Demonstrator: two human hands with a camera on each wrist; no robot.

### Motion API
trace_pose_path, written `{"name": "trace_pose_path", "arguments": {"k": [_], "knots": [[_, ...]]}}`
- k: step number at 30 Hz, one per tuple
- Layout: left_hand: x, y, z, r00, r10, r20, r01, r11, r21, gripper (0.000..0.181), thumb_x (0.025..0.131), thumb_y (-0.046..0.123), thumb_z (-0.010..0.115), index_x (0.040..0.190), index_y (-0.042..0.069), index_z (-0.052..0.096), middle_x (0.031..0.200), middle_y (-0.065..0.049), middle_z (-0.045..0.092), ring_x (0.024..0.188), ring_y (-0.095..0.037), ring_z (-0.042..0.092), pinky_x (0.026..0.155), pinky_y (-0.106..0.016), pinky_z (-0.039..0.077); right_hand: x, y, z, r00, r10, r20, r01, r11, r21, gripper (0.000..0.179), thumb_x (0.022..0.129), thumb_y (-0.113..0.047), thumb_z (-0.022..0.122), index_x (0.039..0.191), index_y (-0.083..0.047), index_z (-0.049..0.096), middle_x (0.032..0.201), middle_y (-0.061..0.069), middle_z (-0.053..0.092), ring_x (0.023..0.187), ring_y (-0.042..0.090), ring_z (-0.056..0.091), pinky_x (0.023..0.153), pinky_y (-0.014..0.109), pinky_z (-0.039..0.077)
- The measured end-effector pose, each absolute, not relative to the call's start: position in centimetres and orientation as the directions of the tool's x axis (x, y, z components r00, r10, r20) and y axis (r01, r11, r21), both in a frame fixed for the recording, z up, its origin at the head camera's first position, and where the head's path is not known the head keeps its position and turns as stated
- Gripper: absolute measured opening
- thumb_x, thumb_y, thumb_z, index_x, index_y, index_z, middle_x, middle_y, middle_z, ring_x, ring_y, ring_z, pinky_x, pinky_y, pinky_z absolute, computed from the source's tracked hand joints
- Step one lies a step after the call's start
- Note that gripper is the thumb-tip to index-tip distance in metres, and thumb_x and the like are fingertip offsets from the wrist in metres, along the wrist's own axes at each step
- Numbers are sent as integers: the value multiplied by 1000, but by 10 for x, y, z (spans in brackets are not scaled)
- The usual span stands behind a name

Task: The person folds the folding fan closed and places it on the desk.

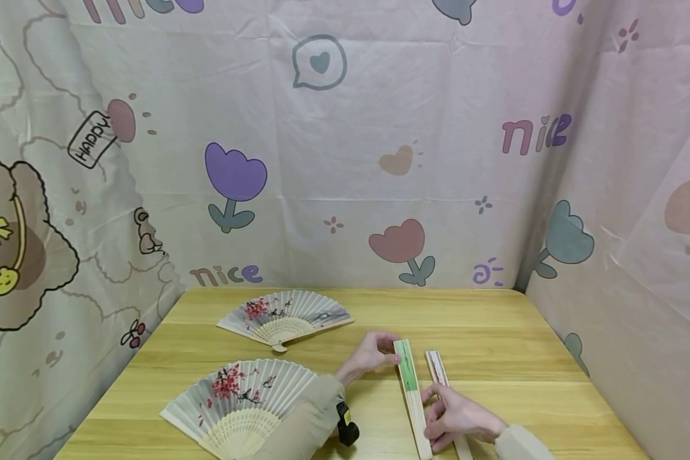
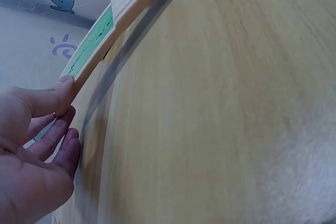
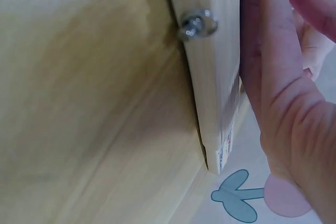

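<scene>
A closed green folding fan (image 1: 408,377) lies between the two hands, its green strip toward the far end. My left hand (image 1: 374,351) pinches that far end, thumb on top in the left wrist view, where the fan (image 2: 94,40) slants up from the wood. Lower along the same fan, my right hand (image 1: 460,412) grips its right side with curled fingers. Beneath the right hand lies a second closed fan (image 1: 437,367) with a pale patterned strip. Its metal rivet (image 3: 197,24) shows close up in the right wrist view.
Two opened fans with red blossoms lie on the left of the wooden table (image 1: 523,345): one at the back (image 1: 287,316), one nearer (image 1: 241,402), partly covered by the left sleeve. Printed curtains (image 1: 345,140) hang behind and at both sides.
</scene>
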State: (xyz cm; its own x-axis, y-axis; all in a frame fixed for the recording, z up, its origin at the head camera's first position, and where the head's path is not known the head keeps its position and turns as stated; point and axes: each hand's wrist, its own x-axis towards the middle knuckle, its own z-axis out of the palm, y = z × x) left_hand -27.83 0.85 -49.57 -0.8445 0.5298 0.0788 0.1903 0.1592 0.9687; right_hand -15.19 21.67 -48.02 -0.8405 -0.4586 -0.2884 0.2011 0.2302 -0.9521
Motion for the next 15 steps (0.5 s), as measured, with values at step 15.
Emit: {"name": "trace_pose_path", "arguments": {"k": [15], "knots": [[-276, 12, -497, -871, 487, 66, 242, 308, 920, 45, 79, -7, 77, 122, -6, 65, 122, -23, 68, 114, -36, 61, 107, -56, 53, -151, 217, -479, -843, -446, -302, 202, 257, -945, 52, 80, 11, 71, 121, 10, 40, 84, 10, 58, 70, 22, 66, 65, 37, 69]]}}
